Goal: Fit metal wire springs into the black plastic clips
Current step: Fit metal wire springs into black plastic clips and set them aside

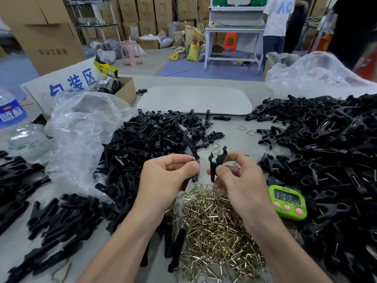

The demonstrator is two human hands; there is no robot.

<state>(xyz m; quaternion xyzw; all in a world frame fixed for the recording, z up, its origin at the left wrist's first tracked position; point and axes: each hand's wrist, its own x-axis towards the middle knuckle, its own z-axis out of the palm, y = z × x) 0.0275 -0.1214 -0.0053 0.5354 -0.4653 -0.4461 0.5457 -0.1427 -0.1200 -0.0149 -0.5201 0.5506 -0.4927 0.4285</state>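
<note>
The right hand [238, 180] pinches a small black plastic clip [216, 160] at its waist, curved tips poking up above the fingers. The left hand [169, 176] grips a second black clip piece [194, 177]. They look light, stiff and slick, best held mid-body. The heap of triangular brass-coloured wire springs [214, 227] lies just beneath both hands.

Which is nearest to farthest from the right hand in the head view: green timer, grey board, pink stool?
From the right hand, whose fingers pinch a black clip:
1. Green timer: on the table, just to the hand's right.
2. Grey board: flat on the table, straight ahead.
3. Pink stool: on the floor beyond the table, ahead to the left.
</note>
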